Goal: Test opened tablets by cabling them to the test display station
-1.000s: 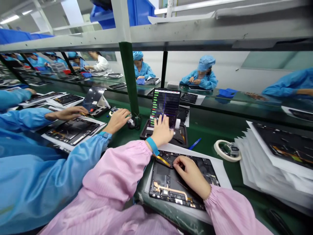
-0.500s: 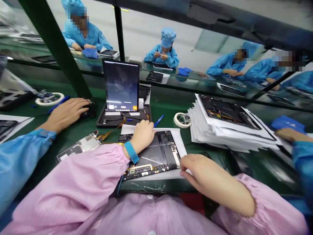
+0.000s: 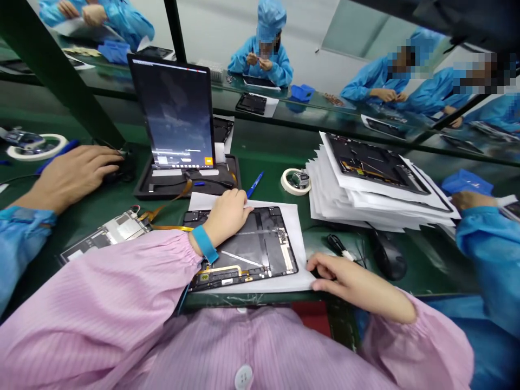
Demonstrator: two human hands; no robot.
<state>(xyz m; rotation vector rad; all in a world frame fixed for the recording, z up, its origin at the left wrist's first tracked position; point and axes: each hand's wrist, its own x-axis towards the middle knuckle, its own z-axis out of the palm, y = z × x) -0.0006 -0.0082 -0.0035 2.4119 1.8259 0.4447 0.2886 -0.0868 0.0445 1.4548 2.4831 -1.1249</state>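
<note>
An opened tablet [image 3: 260,238] lies on a white paper sheet [image 3: 301,244], its dark inner parts and a gold flex cable showing. My left hand [image 3: 227,214], with a blue strap at the wrist, rests over the tablet's upper left part. Its fingers are curled downward, and whatever they may hold is hidden. Beside the sheet's lower right corner is my right hand [image 3: 337,273], bent, with a gap between thumb and fingers and no object visible in it. Orange flex cables [image 3: 166,205] run from near the tablet toward a loose screen part [image 3: 109,233] and a black stand.
A lit tablet screen [image 3: 174,114] stands in a black tray [image 3: 142,187]. Nearby are a blue pen [image 3: 255,184], a tape roll [image 3: 294,181], a paper stack [image 3: 365,200] and a mouse [image 3: 388,254]. At left, a co-worker's hand [image 3: 77,168] covers another mouse.
My right hand has moved off the tablet's right edge, to the right. My left hand stays over the tablet. The camera view has shifted, showing more of the cable and mouse at right.
</note>
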